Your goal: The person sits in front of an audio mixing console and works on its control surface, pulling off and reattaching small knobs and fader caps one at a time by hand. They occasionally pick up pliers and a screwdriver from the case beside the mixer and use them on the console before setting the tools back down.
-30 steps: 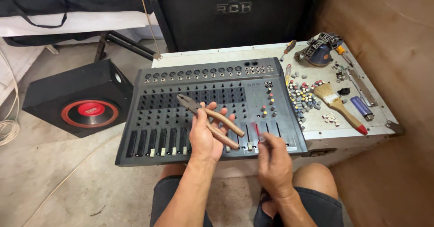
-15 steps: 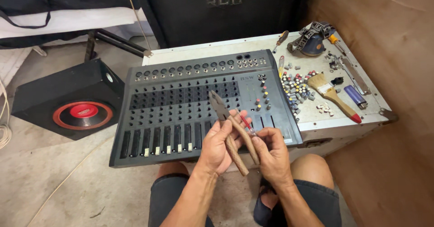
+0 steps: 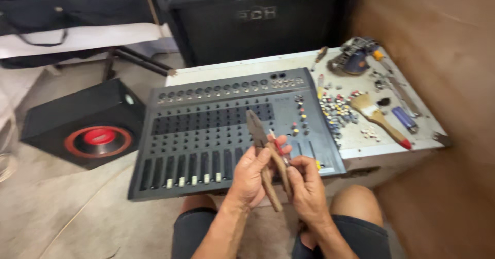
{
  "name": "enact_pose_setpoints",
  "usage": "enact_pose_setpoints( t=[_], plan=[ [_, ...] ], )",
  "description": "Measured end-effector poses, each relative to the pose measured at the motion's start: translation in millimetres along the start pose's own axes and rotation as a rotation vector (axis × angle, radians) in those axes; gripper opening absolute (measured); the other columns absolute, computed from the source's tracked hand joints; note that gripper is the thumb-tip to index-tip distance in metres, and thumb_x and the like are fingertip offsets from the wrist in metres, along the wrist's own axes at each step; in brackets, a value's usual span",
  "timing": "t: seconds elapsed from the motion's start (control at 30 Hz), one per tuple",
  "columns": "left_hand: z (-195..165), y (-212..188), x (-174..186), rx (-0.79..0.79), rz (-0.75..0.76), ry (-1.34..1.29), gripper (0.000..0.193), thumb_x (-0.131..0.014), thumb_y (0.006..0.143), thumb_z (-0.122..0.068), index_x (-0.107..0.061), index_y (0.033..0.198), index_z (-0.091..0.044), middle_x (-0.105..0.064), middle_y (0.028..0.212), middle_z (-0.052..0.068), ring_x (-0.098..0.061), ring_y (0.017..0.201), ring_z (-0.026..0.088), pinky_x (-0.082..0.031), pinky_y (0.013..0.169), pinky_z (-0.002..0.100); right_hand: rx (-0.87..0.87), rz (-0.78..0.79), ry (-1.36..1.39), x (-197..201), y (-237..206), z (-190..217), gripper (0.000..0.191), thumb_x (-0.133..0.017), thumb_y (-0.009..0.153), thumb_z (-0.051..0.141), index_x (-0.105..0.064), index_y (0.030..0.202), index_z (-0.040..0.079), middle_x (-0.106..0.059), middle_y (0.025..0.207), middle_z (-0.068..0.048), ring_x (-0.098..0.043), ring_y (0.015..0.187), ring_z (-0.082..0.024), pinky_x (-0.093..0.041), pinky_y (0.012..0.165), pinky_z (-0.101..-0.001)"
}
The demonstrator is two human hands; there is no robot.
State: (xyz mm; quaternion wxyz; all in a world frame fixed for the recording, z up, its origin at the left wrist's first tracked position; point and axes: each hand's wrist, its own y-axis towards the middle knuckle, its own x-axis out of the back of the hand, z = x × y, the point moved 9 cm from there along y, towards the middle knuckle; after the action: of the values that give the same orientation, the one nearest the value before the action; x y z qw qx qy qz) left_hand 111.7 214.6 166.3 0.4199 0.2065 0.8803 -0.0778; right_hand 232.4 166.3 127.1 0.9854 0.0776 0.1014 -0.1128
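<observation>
A grey audio mixer (image 3: 206, 130) lies flat on a white table (image 3: 361, 140) in front of me, with rows of bare knob posts and several white faders. My left hand (image 3: 250, 176) grips a pair of pliers (image 3: 265, 161) by their brown handles, jaws pointing up over the mixer. My right hand (image 3: 307, 187) touches the handles from the right and pinches a thin red-handled tool (image 3: 277, 144) beside the pliers.
Loose knobs (image 3: 337, 112), a paintbrush (image 3: 379, 117), a blue lighter (image 3: 403, 119) and a pile of tools (image 3: 356, 60) lie on the table's right part. A black speaker with a red cone (image 3: 90, 130) stands left. A black amplifier (image 3: 258, 17) is behind. A wooden wall is right.
The pliers swung from lying sideways in my left hand to pointing upright. Both hands came together at the handles, and my view shifted left and closer.
</observation>
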Motion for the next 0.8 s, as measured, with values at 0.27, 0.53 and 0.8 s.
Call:
enact_pose_setpoints(
  t=[0.27,0.53,0.8],
  plan=[
    [21,21,-20,0.132,-0.075,0.275,0.030,-0.058,0.102,-0.020,-0.062,0.127,-0.004,-0.069,0.115,0.008,-0.065,0.091,0.017,-0.055,0.077,0.034,-0.116,-0.007,-0.121,3,-4,27,0.051,-0.063,0.094,0.013,-0.045,0.141,0.009,-0.064,0.091,-0.001,-0.059,0.060,-0.008,-0.049,0.052,-0.0248],
    [65,52,-77,0.139,-0.015,0.422,0.027,-0.058,0.103,-0.019,-0.065,0.120,-0.001,-0.071,0.097,0.005,-0.067,0.084,0.012,-0.057,0.075,0.029,-0.015,-0.274,0.017,70,9,47,0.052,-0.062,0.094,0.012,-0.047,0.143,0.008,-0.061,0.085,0.002,-0.052,0.058,-0.007,-0.043,0.049,-0.0244],
    [127,77,-104,0.289,-0.047,0.955,0.028,-0.058,0.093,-0.013,-0.065,0.116,0.001,-0.070,0.095,0.011,-0.069,0.080,0.021,-0.057,0.070,0.036,-0.135,-0.298,-0.199,190,44,55,0.045,-0.064,0.095,0.013,-0.051,0.138,0.008,-0.055,0.071,0.000,-0.049,0.053,-0.009,-0.041,0.046,-0.0274]
  ],
)
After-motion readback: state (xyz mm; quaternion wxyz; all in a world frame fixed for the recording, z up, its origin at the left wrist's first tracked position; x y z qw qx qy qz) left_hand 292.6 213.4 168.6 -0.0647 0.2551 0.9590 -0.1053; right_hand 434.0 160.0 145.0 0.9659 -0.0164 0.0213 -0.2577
